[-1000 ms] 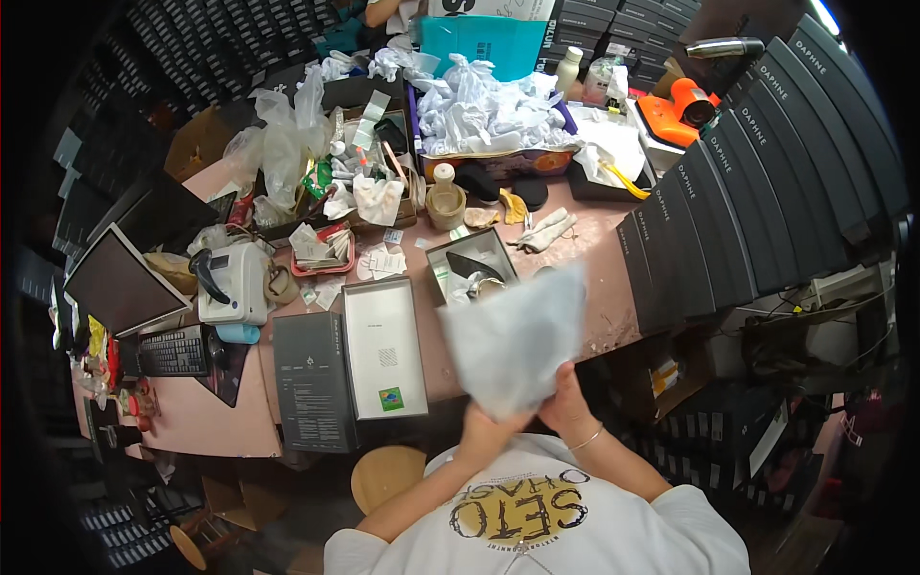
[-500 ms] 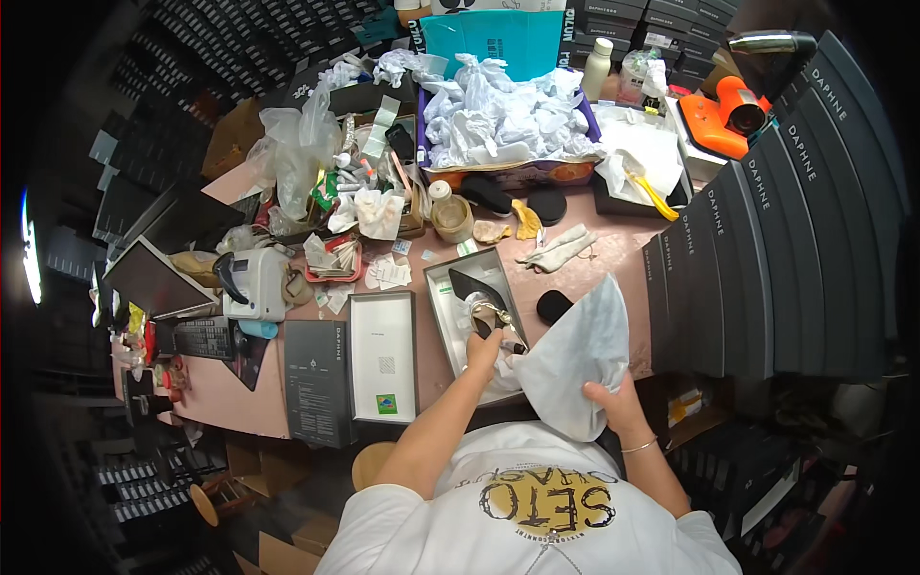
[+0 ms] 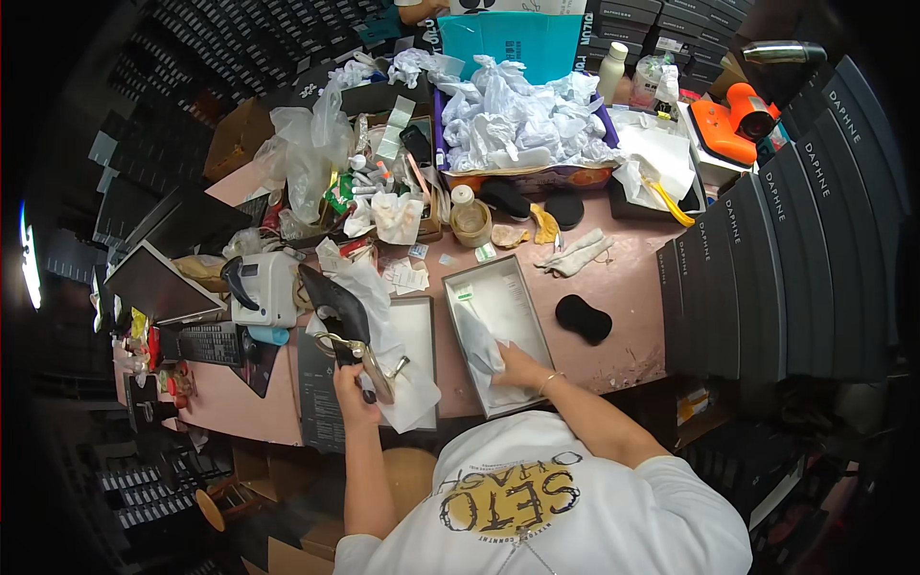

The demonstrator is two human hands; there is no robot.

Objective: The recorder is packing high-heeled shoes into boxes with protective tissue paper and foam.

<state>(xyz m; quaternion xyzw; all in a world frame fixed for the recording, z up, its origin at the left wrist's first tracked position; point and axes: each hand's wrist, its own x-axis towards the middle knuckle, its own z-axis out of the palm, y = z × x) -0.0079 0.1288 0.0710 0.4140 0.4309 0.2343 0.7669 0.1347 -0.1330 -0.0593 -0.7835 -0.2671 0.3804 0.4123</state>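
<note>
My left hand (image 3: 356, 395) is closed around a black pointed shoe (image 3: 337, 305) with gold-coloured straps and lifts it above the box lid. A second heel seems to show beside it, but I cannot tell if it is a pair. White tissue paper (image 3: 412, 398) hangs around and below the shoe. My right hand (image 3: 520, 368) reaches into the grey shoe box (image 3: 539, 331), fingers closed on a pale bluish-white cloth bag (image 3: 479, 345) lying crumpled along its left side. The box's white inside shows, with a small green-and-white label near the far end.
A black rounded pad (image 3: 583, 319) lies right of the box, a folded pale cloth (image 3: 575, 255) beyond it. Behind stand a glass jar (image 3: 470, 222) and a carton of crumpled paper (image 3: 517, 120). Tall stacked shoe boxes (image 3: 767, 268) border the right; a label printer (image 3: 268, 292) stands left.
My left hand has lifted the shoe out of the box and moved left with it and tissue paper. My right hand has brought the cloth bag down into the box.
</note>
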